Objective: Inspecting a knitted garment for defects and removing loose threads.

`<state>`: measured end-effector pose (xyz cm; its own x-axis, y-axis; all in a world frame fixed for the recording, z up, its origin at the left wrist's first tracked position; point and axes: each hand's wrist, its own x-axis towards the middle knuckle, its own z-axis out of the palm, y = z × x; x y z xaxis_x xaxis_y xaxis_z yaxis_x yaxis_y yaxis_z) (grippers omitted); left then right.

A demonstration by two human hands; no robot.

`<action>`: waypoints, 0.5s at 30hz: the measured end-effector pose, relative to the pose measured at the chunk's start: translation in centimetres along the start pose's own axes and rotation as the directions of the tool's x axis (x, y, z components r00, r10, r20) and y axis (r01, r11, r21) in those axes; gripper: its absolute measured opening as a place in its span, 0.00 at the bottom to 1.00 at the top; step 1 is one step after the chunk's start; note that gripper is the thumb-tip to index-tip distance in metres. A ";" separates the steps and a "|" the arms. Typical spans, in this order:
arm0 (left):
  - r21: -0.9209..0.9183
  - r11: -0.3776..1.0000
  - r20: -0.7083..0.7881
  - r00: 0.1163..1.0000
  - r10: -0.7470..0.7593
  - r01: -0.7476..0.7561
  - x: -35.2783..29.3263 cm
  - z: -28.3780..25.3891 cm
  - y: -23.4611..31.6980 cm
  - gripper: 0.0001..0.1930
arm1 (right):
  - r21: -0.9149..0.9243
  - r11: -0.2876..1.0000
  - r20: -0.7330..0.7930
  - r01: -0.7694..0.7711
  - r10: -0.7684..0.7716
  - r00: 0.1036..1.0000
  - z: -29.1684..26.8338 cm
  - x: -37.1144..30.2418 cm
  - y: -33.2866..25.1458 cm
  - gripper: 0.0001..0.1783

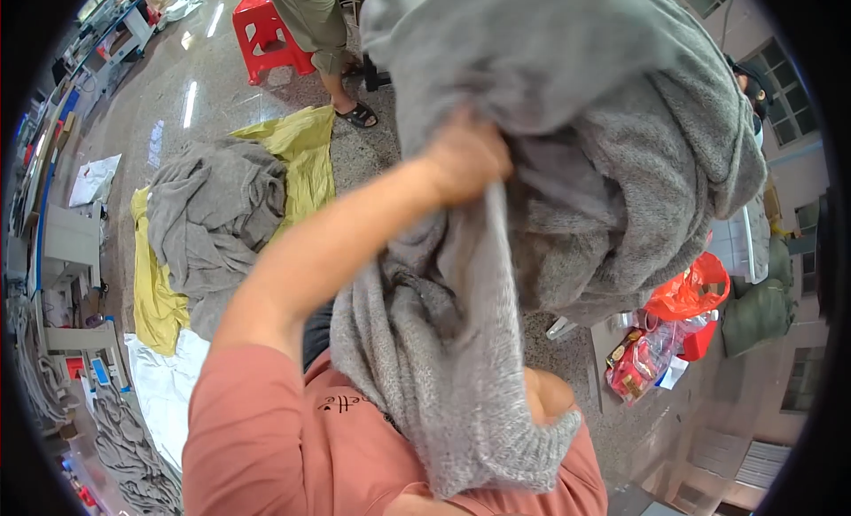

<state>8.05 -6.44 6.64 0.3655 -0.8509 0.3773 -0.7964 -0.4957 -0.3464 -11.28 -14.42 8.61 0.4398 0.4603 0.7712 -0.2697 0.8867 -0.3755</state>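
My left hand (470,157) reaches up to the middle, slightly blurred, its fingers closed on a grey knit garment (505,374). From that fist the garment hangs down across my chest, with a ribbed edge low on the right. Part of my right arm (548,396) shows beside the hanging knit, but the right hand is hidden behind the cloth. Just beyond my left hand rises a big heap of grey knitwear (656,161), its upper folds smeared by motion.
On the floor at left, more grey knitwear (217,206) lies on a yellow sack (306,157). A red stool (264,37) and a person's leg (335,82) are at the back. Red plastic bags (691,285) sit at right. Workbenches (71,237) line the left side.
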 end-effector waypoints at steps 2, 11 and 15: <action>-0.212 0.936 -0.292 0.896 -0.335 0.280 -2.8 -0.1 -7.7 0.05 | 0.023 1.000 -0.031 0.013 -0.012 0.999 -0.2 -0.2 -0.1 0.18; 0.146 0.123 -0.011 0.126 -0.992 0.982 -39.6 -14.0 -24.4 0.07 | 0.285 0.946 -0.462 0.154 -0.005 0.887 -3.0 -1.9 2.5 0.19; 0.102 0.134 0.022 0.132 -0.991 0.986 -39.5 -18.0 -21.0 0.07 | 0.219 0.958 -0.447 0.185 -0.070 0.892 -2.4 -2.9 -1.5 0.20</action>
<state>1.69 40.68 14.48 0.8480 0.3752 0.3744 0.3030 -0.9227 0.2384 -10.08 -16.96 5.65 0.7943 0.3674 0.4839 -0.3644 0.9254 -0.1043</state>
